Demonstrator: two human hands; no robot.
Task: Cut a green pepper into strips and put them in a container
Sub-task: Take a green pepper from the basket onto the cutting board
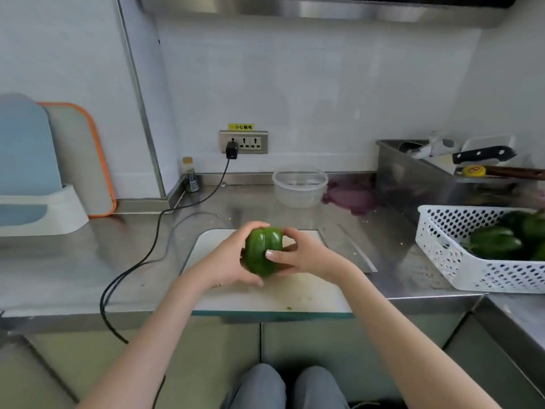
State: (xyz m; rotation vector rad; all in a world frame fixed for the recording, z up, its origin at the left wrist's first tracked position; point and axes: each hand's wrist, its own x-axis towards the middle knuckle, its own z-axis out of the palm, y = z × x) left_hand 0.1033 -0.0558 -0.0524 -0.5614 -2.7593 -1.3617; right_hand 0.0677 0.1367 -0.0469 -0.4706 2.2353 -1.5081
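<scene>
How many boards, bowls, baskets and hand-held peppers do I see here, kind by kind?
Boards: 3, white board, blue board, orange-edged board
Bowls: 1, clear bowl
Baskets: 1, white basket
Held peppers: 1, green pepper
Total: 6

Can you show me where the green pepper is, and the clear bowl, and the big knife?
green pepper [263, 251]: head view, its shiny front side.
clear bowl [300, 188]: head view, its front wall.
knife [483, 154]: head view, its black handle.
</scene>
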